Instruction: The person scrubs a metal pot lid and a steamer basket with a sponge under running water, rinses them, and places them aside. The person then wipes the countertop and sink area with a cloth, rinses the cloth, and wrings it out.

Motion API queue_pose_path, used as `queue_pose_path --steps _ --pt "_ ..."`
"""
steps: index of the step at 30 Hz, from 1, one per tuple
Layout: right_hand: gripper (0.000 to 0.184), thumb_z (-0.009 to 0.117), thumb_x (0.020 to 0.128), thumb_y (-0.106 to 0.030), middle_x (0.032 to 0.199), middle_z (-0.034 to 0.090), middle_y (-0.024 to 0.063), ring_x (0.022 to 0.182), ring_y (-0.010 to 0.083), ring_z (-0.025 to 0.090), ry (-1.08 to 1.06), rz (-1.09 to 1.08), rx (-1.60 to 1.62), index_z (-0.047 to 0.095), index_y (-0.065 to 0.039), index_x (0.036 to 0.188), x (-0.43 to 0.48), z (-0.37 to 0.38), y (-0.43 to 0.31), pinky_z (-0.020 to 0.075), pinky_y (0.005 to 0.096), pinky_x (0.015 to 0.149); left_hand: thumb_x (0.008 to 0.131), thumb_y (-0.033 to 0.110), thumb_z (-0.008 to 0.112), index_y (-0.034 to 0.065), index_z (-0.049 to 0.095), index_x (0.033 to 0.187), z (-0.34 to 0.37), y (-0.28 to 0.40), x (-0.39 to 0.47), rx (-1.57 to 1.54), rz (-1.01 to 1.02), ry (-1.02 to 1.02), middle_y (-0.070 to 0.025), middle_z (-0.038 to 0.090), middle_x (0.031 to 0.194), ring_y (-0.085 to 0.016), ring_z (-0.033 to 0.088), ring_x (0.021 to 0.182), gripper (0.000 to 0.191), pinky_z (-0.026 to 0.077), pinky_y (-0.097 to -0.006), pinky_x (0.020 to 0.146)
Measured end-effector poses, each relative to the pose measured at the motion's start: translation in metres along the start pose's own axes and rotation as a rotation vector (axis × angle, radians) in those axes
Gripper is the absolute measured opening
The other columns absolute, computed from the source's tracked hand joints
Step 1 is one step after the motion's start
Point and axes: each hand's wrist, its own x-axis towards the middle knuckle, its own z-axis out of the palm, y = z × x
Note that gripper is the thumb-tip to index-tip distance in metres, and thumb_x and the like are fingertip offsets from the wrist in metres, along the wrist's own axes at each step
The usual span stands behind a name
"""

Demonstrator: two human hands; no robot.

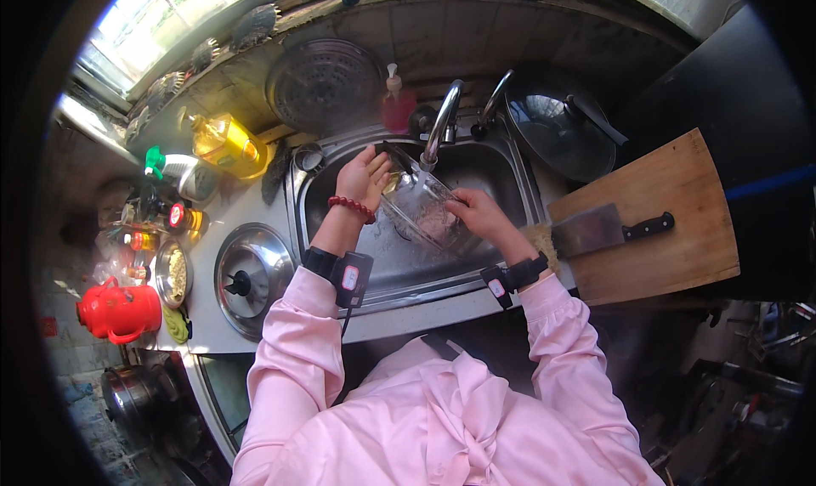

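Note:
In the steel sink [357, 256], a clear see-through dish or lid [417, 209] is tilted under the running faucet [443, 126]. My right hand [478, 212] pinches its right edge between thumb and fingers. A pinkish patch shows in or through it; I cannot tell whether this is contents or a reflection. Beside its left edge is my left hand [363, 177], palm turned inward with the fingers extended and nothing visibly gripped. Whether its fingertips touch the edge is unclear. A black part [398, 159] lies just behind that hand, partly covered.
On the right, a cleaver [593, 231] rests on a wooden cutting board [676, 186], near a dark wok [561, 129]. A pot lid [255, 276], a red thermos [121, 311] and a yellow jug [229, 145] stand left. A pink soap bottle [398, 107] is behind the sink.

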Motion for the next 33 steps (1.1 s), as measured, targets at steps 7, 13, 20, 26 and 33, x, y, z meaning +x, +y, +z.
queue_pose_path --steps 7,13,20,26,33 --pt "0.016 0.055 0.092 -0.013 0.075 0.058 -0.0024 0.068 0.0057 0.049 0.194 0.162 0.293 0.062 0.001 0.090 -0.029 0.001 -0.018 0.0408 0.0232 0.062 0.095 0.029 0.048 0.0065 0.025 0.145 -0.047 -0.029 -0.024 0.151 -0.090 0.060 -0.0102 0.024 0.152 -0.026 0.019 0.141 0.059 0.013 -0.0497 0.111" --pt "0.016 0.052 0.095 -0.017 0.079 0.061 -0.0020 0.068 0.0062 0.055 0.289 0.232 0.453 0.061 -0.004 0.092 -0.034 0.005 -0.030 0.0459 0.0214 0.063 0.095 0.030 0.047 0.0067 0.029 0.142 -0.045 -0.059 -0.038 0.075 -0.250 -0.115 -0.0108 0.025 0.151 -0.028 0.017 0.141 0.056 0.011 -0.0518 0.112" --pt "0.025 0.050 0.097 -0.023 0.090 0.066 0.0050 0.075 0.0141 0.063 0.380 0.226 0.676 0.061 0.000 0.101 -0.023 0.032 -0.022 0.0516 0.0280 0.068 0.097 0.028 0.044 0.0115 0.040 0.136 -0.044 -0.066 -0.042 0.059 -0.277 -0.111 -0.0060 0.044 0.137 -0.024 0.031 0.133 0.043 0.019 -0.0559 0.106" --pt "0.031 0.039 0.100 -0.025 0.108 0.061 0.0095 0.097 0.0219 0.061 0.457 0.213 1.069 0.050 -0.001 0.117 -0.023 0.097 -0.002 0.0502 0.0397 0.087 0.096 0.028 0.048 0.0101 0.051 0.129 -0.075 -0.057 -0.047 0.384 -0.015 -0.223 -0.0028 0.056 0.123 -0.017 0.049 0.115 0.037 0.035 -0.0365 0.099" --pt "0.036 0.029 0.101 -0.033 0.118 0.056 0.0138 0.110 0.0306 0.054 0.731 0.474 1.534 0.048 -0.006 0.116 -0.048 0.136 0.018 0.0439 0.0479 0.096 0.084 0.007 0.055 0.0056 0.059 0.116 -0.072 -0.053 -0.082 1.196 0.466 -0.393 -0.0184 0.065 0.101 -0.032 0.063 0.094 0.032 0.048 -0.0375 0.085"
